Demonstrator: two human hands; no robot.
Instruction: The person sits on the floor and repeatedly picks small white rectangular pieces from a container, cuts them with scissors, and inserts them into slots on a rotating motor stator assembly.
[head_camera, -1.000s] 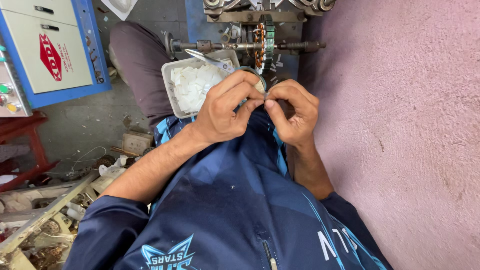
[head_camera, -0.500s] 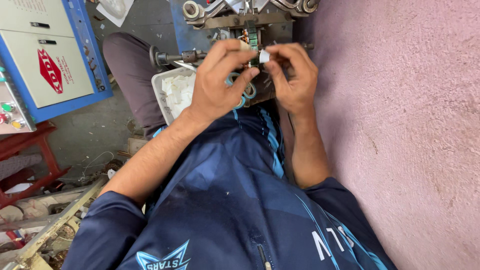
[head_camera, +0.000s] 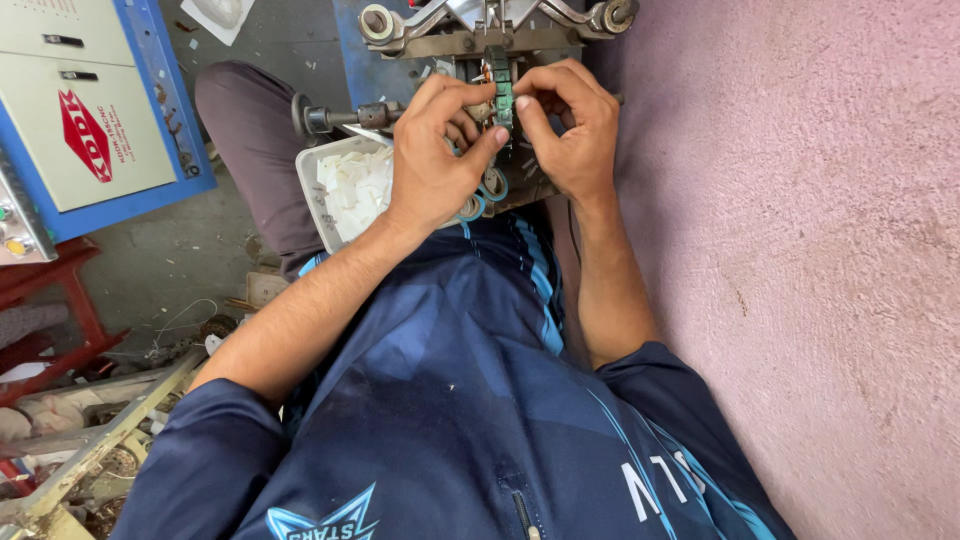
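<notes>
- My left hand (head_camera: 435, 165) is closed in a pinch on the small dark green ring-shaped part (head_camera: 498, 88), thumb stretched toward its lower side and fingers curled over the top.
- My right hand (head_camera: 568, 130) pinches the same green part from the other side, fingertips pressed to its edge, so both hands grip it together.
- The green part now sits up against the grey metal machine with rollers and arms (head_camera: 480, 30), in its middle, under the crossbar; copper-coloured windings show just beside my fingers.
- A second ago my hands were lower, close to my chest, working something small between the fingertips; since then they have risen and reached forward to the machine, so the work has gone from handling the piece in the air to fitting it at the machine.
- Under my left wrist lie a few light blue rings (head_camera: 478, 200), partly hidden.
- Just left of that hand is a white plastic tray of pale paper slips (head_camera: 345, 190), resting by my grey trouser knee (head_camera: 250, 140).
- Further left stands a cream control cabinet with a blue frame (head_camera: 90, 110).
- To my right runs a rough pink wall (head_camera: 800, 250).
</notes>
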